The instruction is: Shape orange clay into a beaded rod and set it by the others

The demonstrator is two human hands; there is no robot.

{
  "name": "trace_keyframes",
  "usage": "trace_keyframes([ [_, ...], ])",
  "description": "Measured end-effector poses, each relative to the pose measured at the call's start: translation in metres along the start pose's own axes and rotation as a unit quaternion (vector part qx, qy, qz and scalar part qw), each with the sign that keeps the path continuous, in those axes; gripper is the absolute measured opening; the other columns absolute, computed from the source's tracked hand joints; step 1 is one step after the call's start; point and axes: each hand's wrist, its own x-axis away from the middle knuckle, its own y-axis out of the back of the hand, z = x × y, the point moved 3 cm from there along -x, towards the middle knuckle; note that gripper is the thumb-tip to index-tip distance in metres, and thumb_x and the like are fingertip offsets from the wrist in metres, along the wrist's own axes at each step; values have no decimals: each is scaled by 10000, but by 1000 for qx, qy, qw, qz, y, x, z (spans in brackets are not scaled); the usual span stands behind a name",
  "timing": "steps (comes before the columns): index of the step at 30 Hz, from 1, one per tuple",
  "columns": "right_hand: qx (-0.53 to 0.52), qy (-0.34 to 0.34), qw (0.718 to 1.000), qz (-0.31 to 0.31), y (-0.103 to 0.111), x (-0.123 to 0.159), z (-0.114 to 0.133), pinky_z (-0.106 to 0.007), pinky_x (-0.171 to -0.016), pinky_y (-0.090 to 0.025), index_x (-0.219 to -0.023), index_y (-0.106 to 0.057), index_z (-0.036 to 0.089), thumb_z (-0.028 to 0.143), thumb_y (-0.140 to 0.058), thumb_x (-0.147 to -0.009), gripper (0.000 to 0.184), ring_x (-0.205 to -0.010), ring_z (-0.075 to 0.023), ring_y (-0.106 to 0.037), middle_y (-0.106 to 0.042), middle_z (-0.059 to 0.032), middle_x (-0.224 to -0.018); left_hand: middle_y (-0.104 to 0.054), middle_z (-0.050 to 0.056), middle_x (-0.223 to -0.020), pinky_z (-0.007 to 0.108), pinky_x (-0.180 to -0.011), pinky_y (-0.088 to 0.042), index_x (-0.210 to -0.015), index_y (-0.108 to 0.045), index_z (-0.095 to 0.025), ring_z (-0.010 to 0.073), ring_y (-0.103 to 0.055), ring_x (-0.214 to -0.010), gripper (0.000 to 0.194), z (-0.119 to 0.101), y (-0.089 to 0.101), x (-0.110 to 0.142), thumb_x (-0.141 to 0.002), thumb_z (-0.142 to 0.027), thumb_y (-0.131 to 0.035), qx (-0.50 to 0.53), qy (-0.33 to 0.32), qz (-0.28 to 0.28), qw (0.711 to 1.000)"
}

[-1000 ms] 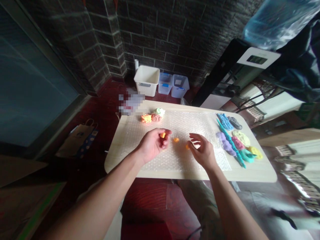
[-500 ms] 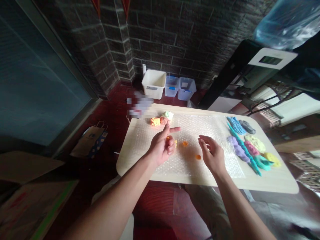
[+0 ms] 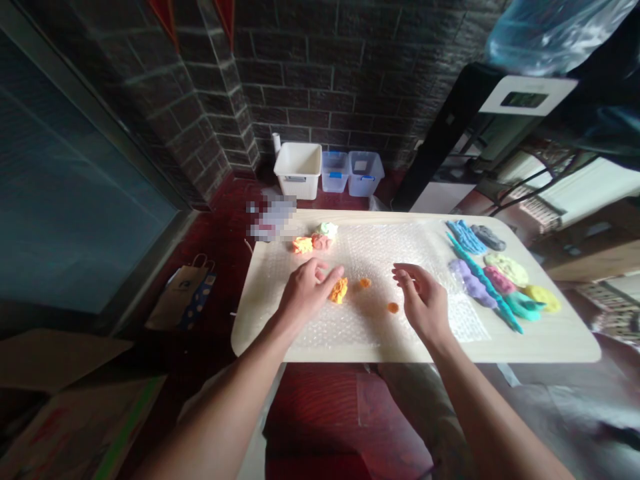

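Note:
My left hand (image 3: 305,287) hovers over the bubble wrap with its fingers loosely bent and the thumb apart. Just beside its thumb lies a crumpled orange clay lump (image 3: 339,291). To the right, my right hand (image 3: 424,301) is held half curled, with a gap between thumb and fingers and nothing visible in it. Between the hands are two small flat orange clay pieces, one upper (image 3: 365,283) and one lower (image 3: 393,307). Farther back sit a yellow-orange lump (image 3: 303,245), a salmon lump (image 3: 321,241) and a pale green lump (image 3: 327,229).
Bubble wrap (image 3: 320,327) covers much of the pale table (image 3: 550,343). At the right lie several clay pieces, among them a long teal strip (image 3: 487,287), a blue piece (image 3: 466,237) and a purple piece (image 3: 473,283). A white bin (image 3: 300,183) stands beyond the table.
My left hand has turned, drawn in its pointing finger and moved left, uncovering the orange lump. My right hand stays close to where it was. The view has shifted slightly.

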Motion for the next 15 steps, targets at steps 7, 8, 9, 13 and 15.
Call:
trace_keyframes([
  [7,1,50,997,60,-7,11,23,-336,-674,-624,-1159,-747,199,476,-574,-1026,352,-942,-257,-752,-774,-129,-1099,-621,41,-838,335,-842,-423,-816,-652,-213,239,-576,-853,192,5,-26,9,-733,-230,-824,-177,-119,71,974],
  [8,1,64,994,85,-9,13,25,-325,-657,-621,-1196,-743,205,452,-573,-1030,342,-925,-245,-747,-766,-125,-1113,-634,40,-838,331,-832,-423,-850,-665,-213,230,-580,-835,142,2,-28,9,-767,-200,-779,-172,-128,82,973],
  [9,2,82,990,111,-12,15,28,-321,-654,-622,-1238,-736,214,427,-570,-1035,338,-899,-232,-741,-757,-121,-1126,-653,40,-849,325,-820,-426,-896,-680,-216,223,-590,-825,119,-1,-29,10,-798,-181,-739,-159,-139,96,973],
  [13,4,169,969,181,-18,20,35,-374,-825,-636,-1328,-728,265,338,-544,-1049,342,-938,-227,-741,-746,-110,-1180,-716,54,-952,302,-822,-450,-1024,-719,-230,215,-643,-883,205,-19,-30,18,-844,-145,-670,-88,-189,153,966],
  [15,10,188,966,176,-18,20,37,-399,-871,-627,-1286,-760,276,330,-559,-1040,321,-990,-250,-745,-764,-105,-1149,-723,62,-983,301,-841,-458,-1017,-724,-221,219,-651,-918,192,-25,-29,22,-847,-153,-666,-72,-197,168,963],
])
